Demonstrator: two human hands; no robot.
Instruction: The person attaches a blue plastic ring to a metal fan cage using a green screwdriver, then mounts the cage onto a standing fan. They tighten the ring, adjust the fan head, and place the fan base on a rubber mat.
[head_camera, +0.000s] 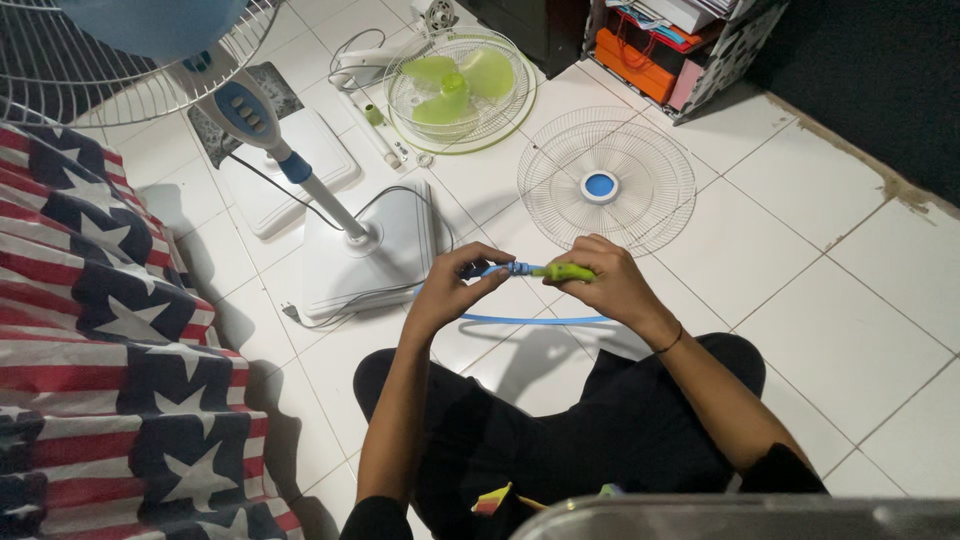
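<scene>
Your left hand (447, 287) pinched the blue ring's (540, 320) clasp, and your right hand (603, 277) closed around a green screwdriver (566, 271) touching it. Beyond both hands lay 1 white grille (640, 210).

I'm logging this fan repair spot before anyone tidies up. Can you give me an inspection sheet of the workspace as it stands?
Surface: white tiled floor, stained along the dark wall edge.
Job's things: blue ring band with its clasp at the fingers; green screwdriver.
Clutter: white fan grille, green fan, white fan base, second base.
Grippers: left hand pinches the band; right hand grips the screwdriver.
Cables: black cord across the bases.
Surroundings: star-and-stripe cloth, shelf of boxes.
</scene>
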